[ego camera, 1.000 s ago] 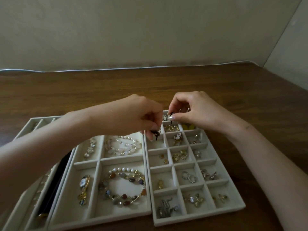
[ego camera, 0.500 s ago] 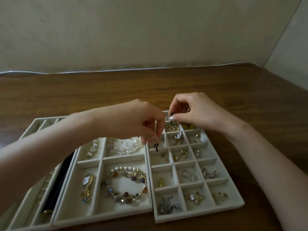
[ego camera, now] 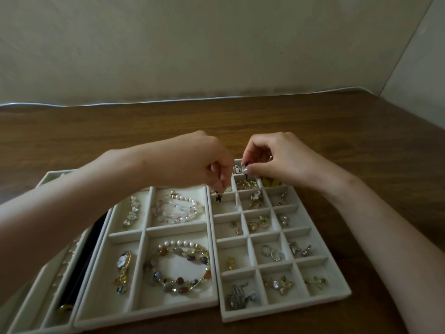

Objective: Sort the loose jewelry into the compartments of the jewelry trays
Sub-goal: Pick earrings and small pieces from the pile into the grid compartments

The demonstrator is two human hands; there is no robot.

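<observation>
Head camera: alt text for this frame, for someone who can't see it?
Both hands are over the far end of a grid tray: the right hand pinches a small oval cameo piece, the left hand a dark dangling piece. Beside it, a four-compartment tray holds bead bracelets.
</observation>
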